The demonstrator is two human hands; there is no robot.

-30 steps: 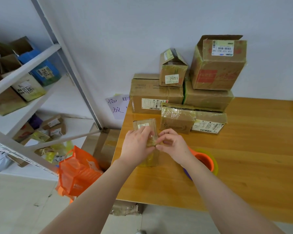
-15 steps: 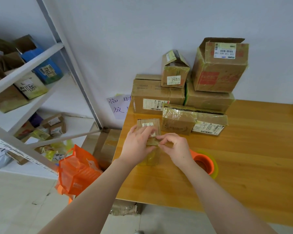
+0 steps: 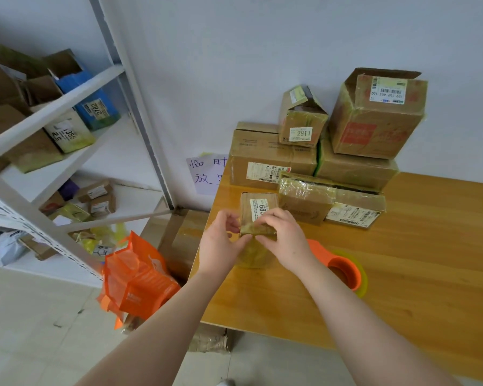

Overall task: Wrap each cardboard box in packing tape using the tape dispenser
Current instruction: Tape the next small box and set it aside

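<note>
Cardboard box (image 3: 255,204), tape-glossed and white-labelled, pinched by left hand (image 3: 223,246) and right hand (image 3: 286,240).

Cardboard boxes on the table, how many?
7: held box in front; taped box and flat labelled box behind it; left base box and right base box at the back; 2911 box and open box atop them. Others may be hidden.

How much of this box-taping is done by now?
Done, it seems: the glossy brown cardboard box behind looks tape-covered. In hand: left hand and right hand pinch the small flat cardboard box; the orange tape dispenser lies beside them. Left: likely the open-flapped box labelled 2911.
</note>
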